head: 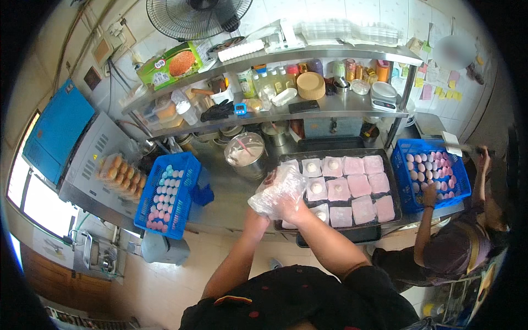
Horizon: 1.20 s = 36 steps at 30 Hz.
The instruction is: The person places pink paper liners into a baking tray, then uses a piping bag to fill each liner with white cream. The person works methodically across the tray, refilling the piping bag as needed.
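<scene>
Both of my hands grip a clear plastic piping bag [277,190] above the left edge of a black baking tray [395,181]. My left hand [260,208] is at its lower left side, mostly hidden by crumpled plastic. My right hand [292,206] closes on the right side, and my fingers are partly covered. The bag's tip and contents cannot be made out clearly. On the tray lie rows of square pink wrappers [359,185]. Those nearer the bag carry white cream dollops [316,188]; the ones farther right are bare.
A steel pot of cream [246,159] with a pink-handled utensil stands behind my hands. Blue crates of pastel balls flank the worktop, left [142,206] and right [465,192]. A co-worker [453,247] reaches into the right crate. Steel shelves [255,117] overhang the back.
</scene>
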Tool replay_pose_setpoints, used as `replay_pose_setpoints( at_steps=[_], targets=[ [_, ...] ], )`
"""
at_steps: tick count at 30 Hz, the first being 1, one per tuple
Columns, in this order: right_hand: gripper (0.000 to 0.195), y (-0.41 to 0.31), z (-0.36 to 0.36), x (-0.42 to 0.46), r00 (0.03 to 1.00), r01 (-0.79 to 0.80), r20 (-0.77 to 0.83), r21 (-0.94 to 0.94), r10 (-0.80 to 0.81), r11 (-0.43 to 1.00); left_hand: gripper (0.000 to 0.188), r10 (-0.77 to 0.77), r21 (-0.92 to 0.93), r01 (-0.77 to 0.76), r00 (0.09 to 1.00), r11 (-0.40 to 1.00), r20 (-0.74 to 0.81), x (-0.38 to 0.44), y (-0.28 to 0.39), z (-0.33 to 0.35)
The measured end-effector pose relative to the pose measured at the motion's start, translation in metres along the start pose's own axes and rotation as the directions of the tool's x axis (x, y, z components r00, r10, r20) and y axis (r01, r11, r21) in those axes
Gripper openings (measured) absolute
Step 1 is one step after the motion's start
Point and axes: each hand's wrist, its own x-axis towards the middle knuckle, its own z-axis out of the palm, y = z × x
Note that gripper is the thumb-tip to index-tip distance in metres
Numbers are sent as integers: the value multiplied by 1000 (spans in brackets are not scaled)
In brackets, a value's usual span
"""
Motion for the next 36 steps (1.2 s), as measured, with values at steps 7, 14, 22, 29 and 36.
replay_pose_setpoints(
  at_steps=[7, 14, 22, 29, 36],
  targets=[
    [40, 33, -11, 22, 932, 296, 245, -89, -267, 951, 29, -226, 306, 203, 973, 930, 40, -14, -43, -37],
    [59, 19, -2, 42, 924, 284, 339, -918, 176, 276, 43, 8, 507, -217, 924, 834, 381, -19, -69, -62],
    [51, 127, 24, 116, 921, -367, 89, -122, 379, 922, 49, -684, 44, 690, 704, 722, 189, 31, -75, -109],
    [47, 157, 55, 197, 878, -381, -226, -864, 422, 328, 60, -605, 323, 512, 703, 795, 374, 105, -134, -164],
    [48, 224, 100, 285, 818, -373, -235, -912, 524, 173, 53, -265, 233, 148, 739, 961, 619, 148, -184, -214]
  ],
)
